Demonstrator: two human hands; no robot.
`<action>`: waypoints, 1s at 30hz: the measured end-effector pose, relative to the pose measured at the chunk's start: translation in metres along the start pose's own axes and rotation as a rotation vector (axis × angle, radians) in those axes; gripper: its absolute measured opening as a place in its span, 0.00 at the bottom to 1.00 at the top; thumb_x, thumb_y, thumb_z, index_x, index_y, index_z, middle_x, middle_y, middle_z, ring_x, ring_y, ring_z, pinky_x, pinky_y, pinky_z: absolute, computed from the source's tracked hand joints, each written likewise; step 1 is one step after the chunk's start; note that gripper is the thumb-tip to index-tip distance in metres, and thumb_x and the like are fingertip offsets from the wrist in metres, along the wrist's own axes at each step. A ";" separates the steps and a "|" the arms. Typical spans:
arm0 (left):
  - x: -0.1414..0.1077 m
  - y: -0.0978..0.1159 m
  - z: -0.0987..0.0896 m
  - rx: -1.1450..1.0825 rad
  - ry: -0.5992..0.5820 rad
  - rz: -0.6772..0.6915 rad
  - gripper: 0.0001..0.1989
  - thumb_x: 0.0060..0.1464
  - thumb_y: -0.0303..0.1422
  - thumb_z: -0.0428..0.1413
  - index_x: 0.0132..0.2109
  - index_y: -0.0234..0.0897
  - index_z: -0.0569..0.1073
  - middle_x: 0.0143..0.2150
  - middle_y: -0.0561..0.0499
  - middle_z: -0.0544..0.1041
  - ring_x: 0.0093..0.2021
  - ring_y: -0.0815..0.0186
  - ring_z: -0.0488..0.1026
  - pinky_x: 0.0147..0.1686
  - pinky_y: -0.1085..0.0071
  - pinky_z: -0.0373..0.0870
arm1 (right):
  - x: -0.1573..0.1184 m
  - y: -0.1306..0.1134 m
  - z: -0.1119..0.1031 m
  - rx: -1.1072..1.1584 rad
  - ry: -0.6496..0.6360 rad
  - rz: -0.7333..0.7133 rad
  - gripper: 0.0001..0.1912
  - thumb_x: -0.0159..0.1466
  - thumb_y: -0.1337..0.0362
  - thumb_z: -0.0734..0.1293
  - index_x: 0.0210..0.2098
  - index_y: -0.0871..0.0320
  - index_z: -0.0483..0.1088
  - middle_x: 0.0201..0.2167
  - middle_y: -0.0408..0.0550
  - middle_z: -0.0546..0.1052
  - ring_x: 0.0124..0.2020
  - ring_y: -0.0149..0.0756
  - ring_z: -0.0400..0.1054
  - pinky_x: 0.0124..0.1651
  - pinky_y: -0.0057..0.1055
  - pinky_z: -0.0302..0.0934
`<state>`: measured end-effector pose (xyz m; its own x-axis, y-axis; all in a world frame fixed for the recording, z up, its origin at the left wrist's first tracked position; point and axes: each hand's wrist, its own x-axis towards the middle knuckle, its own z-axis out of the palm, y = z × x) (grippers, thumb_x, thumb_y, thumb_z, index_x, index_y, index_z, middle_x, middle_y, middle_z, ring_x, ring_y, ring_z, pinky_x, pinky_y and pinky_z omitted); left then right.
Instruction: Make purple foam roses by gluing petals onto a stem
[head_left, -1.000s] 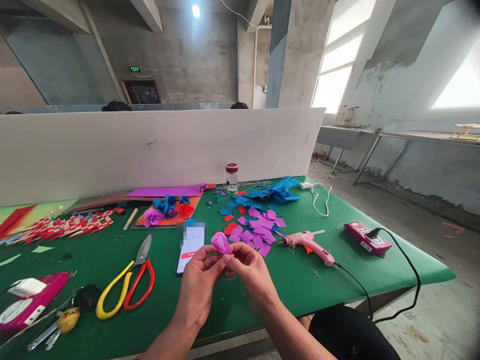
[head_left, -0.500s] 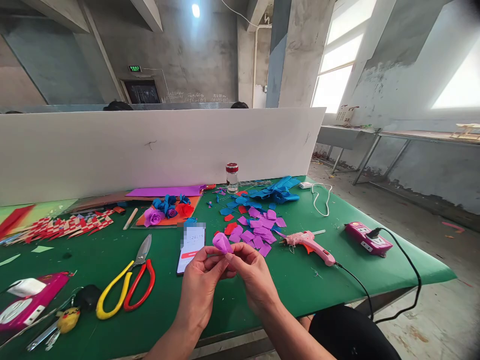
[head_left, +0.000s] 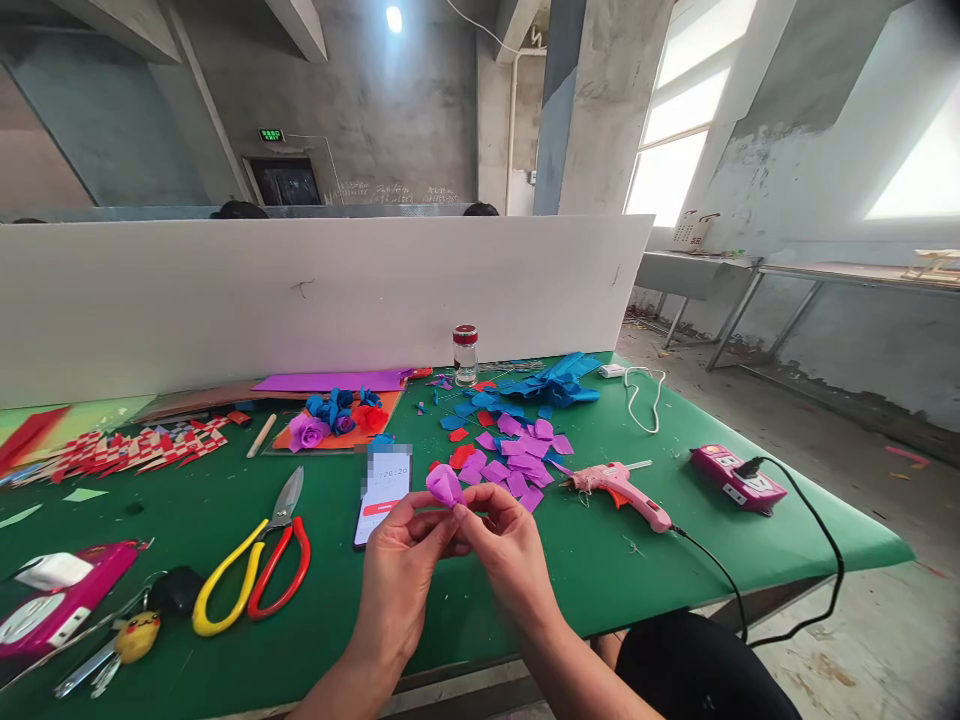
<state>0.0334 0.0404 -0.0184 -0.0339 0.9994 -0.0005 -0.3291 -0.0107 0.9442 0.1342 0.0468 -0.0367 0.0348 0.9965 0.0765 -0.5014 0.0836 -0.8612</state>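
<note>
Between the fingertips of both hands is a small purple paper flower (head_left: 445, 484), its petals curled into a bud. My left hand (head_left: 405, 560) pinches its base from the left, and my right hand (head_left: 504, 545) pinches it from the right; the lower part is hidden by fingers. Just beyond the hands lie several loose purple paper petals (head_left: 517, 460), with blue and red ones among them. Right of the hands a pink hot glue gun (head_left: 622, 492) rests on its side. A phone (head_left: 384, 497) showing a timer lies behind my left hand.
On the green table (head_left: 600, 580) are scissors (head_left: 277, 530), finished paper flowers (head_left: 337, 415), a red-lidded glass jar (head_left: 465, 355), blue crepe paper (head_left: 555, 380) and a keyring (head_left: 135, 637). A corded power strip (head_left: 739, 478) sits right. A white board (head_left: 322, 300) stands behind.
The purple flower is turned very slightly between my fingertips. Both hands keep their places and their pinch; the view has shifted a little.
</note>
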 end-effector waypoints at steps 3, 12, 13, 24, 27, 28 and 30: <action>-0.001 0.001 0.001 0.003 0.013 0.006 0.15 0.41 0.31 0.67 0.38 0.35 0.75 0.28 0.50 0.81 0.31 0.60 0.78 0.33 0.67 0.76 | -0.001 0.002 0.000 -0.104 0.036 -0.078 0.10 0.54 0.59 0.72 0.29 0.59 0.69 0.26 0.42 0.72 0.25 0.29 0.65 0.27 0.26 0.64; -0.002 0.000 0.000 -0.005 0.038 0.003 0.15 0.40 0.30 0.67 0.38 0.36 0.75 0.29 0.51 0.81 0.35 0.59 0.79 0.35 0.68 0.75 | -0.008 0.005 0.004 -0.316 0.121 -0.243 0.06 0.58 0.62 0.67 0.32 0.58 0.71 0.31 0.46 0.75 0.31 0.34 0.69 0.35 0.31 0.65; -0.001 0.000 0.000 -0.006 0.042 0.004 0.15 0.40 0.30 0.67 0.38 0.36 0.75 0.29 0.51 0.81 0.35 0.59 0.79 0.35 0.68 0.75 | -0.009 0.005 0.005 -0.340 0.125 -0.257 0.06 0.58 0.62 0.67 0.33 0.58 0.71 0.32 0.47 0.75 0.31 0.35 0.69 0.35 0.32 0.65; -0.001 0.000 -0.003 0.005 0.096 0.031 0.14 0.40 0.30 0.66 0.37 0.37 0.74 0.29 0.51 0.81 0.36 0.58 0.79 0.35 0.69 0.75 | -0.016 0.006 0.008 -0.611 0.127 -0.580 0.06 0.59 0.69 0.66 0.37 0.56 0.72 0.34 0.46 0.76 0.37 0.36 0.68 0.38 0.32 0.64; -0.004 -0.001 -0.002 0.035 0.103 0.047 0.14 0.41 0.31 0.65 0.38 0.37 0.74 0.30 0.51 0.81 0.35 0.58 0.79 0.34 0.68 0.75 | -0.016 0.006 0.008 -0.635 0.147 -0.577 0.06 0.58 0.69 0.68 0.36 0.55 0.72 0.34 0.45 0.76 0.36 0.36 0.68 0.39 0.31 0.63; -0.005 -0.002 -0.002 0.057 0.102 0.055 0.14 0.41 0.31 0.65 0.38 0.37 0.74 0.30 0.51 0.81 0.35 0.58 0.79 0.34 0.68 0.75 | -0.016 0.006 0.007 -0.635 0.152 -0.567 0.06 0.58 0.69 0.69 0.36 0.55 0.72 0.33 0.44 0.76 0.36 0.36 0.68 0.39 0.31 0.63; -0.006 -0.003 -0.002 0.115 0.096 0.081 0.13 0.43 0.32 0.64 0.39 0.38 0.74 0.30 0.50 0.82 0.36 0.58 0.80 0.34 0.68 0.74 | -0.016 0.005 0.007 -0.627 0.159 -0.546 0.06 0.58 0.69 0.69 0.35 0.55 0.72 0.33 0.43 0.77 0.35 0.35 0.68 0.38 0.30 0.62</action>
<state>0.0330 0.0340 -0.0215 -0.1481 0.9877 0.0506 -0.2114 -0.0816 0.9740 0.1252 0.0310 -0.0384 0.2775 0.8005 0.5313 0.1920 0.4956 -0.8471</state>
